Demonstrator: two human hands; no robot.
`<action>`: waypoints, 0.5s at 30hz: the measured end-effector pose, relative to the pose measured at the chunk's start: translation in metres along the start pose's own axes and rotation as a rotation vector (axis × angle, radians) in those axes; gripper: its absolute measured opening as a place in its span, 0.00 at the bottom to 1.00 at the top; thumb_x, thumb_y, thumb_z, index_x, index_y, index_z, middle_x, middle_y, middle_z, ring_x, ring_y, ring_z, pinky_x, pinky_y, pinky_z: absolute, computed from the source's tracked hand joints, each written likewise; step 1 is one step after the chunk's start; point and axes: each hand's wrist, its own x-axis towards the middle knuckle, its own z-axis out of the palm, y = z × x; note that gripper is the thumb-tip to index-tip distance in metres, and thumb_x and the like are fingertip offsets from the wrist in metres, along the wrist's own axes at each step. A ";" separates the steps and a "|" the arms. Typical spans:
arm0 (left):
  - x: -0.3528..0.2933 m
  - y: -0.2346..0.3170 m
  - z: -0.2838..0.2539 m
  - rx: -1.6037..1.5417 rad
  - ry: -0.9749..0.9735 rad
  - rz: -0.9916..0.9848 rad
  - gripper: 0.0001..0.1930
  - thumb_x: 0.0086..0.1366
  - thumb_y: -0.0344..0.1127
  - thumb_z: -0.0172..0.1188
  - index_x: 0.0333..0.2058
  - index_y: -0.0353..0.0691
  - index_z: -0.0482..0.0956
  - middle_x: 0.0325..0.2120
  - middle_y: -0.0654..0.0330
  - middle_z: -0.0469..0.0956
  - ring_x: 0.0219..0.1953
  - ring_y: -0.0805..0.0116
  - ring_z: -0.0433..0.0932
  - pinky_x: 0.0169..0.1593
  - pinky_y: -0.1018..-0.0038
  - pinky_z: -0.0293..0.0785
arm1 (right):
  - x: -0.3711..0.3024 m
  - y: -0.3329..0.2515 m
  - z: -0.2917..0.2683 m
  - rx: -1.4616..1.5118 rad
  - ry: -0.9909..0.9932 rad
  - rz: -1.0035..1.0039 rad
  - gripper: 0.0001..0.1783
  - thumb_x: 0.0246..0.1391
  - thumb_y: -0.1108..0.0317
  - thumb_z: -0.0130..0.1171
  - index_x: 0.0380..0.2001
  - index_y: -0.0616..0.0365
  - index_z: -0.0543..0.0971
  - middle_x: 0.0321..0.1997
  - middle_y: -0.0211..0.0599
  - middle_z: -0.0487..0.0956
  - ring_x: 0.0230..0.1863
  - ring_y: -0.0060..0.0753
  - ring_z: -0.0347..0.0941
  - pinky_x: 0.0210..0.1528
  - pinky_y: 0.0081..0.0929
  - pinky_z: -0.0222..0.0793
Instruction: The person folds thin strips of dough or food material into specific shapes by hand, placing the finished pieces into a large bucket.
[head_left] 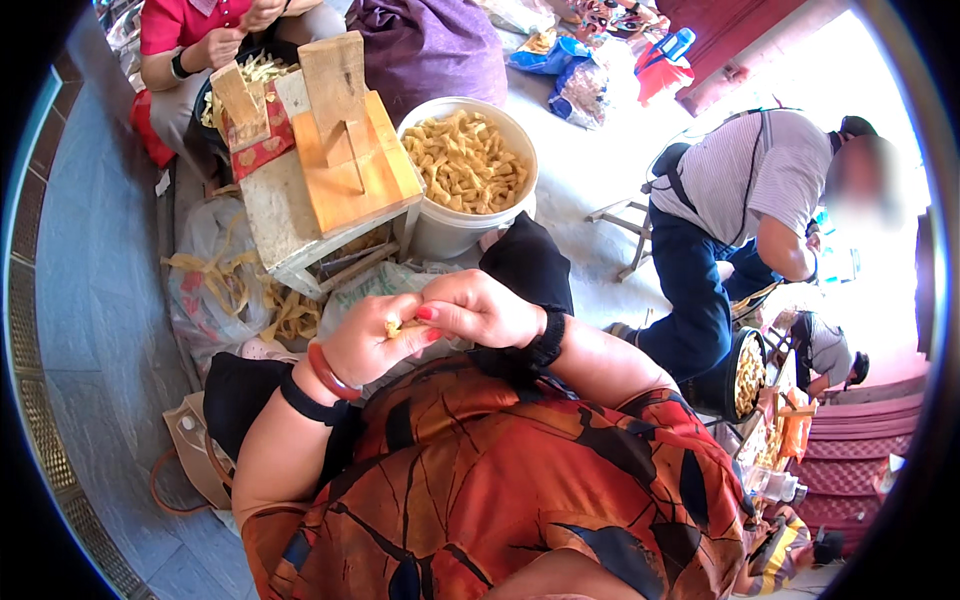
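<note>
Far left: blue-grey tiled floor (90, 250). Translucent plastic bag (190, 312) with yellow strips; its red print illegible. Low off-white wooden counter (268, 212), near edge just beyond hands. Left hand (365, 338) and right hand (470, 308), both closed, pinch 1 small pale-yellow piece (394, 328) over lap. White round plastic bucket (445, 232) beyond. Pale floor (590, 165) stretches right to person in grey shirt (740, 175).

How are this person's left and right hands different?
The left hand wears a reddish bangle and black band at the wrist; the right hand only a bunched black band. The left hand sits lower in view than the right hand. Both show a red thumbnail near a small yellow piece.
</note>
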 end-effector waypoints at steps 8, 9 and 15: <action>0.006 0.000 -0.003 -0.446 -0.102 -0.026 0.14 0.68 0.41 0.56 0.43 0.37 0.72 0.37 0.61 0.78 0.33 0.76 0.76 0.41 0.80 0.71 | -0.004 0.010 0.002 0.358 0.076 0.212 0.19 0.67 0.56 0.46 0.27 0.57 0.75 0.19 0.25 0.73 0.20 0.15 0.65 0.24 0.15 0.59; 0.006 -0.010 0.000 -0.461 -0.017 -0.021 0.14 0.67 0.41 0.56 0.44 0.37 0.71 0.36 0.62 0.78 0.33 0.77 0.75 0.39 0.81 0.69 | -0.005 0.012 0.000 0.240 0.150 0.167 0.19 0.67 0.56 0.46 0.28 0.59 0.75 0.18 0.26 0.73 0.22 0.16 0.66 0.25 0.16 0.61; 0.011 -0.038 -0.003 -0.772 0.171 -0.334 0.11 0.64 0.29 0.55 0.45 0.40 0.71 0.38 0.65 0.75 0.38 0.78 0.73 0.43 0.83 0.68 | 0.001 0.059 -0.086 -0.619 0.733 0.302 0.20 0.66 0.55 0.45 0.33 0.63 0.75 0.26 0.44 0.77 0.27 0.43 0.74 0.32 0.34 0.70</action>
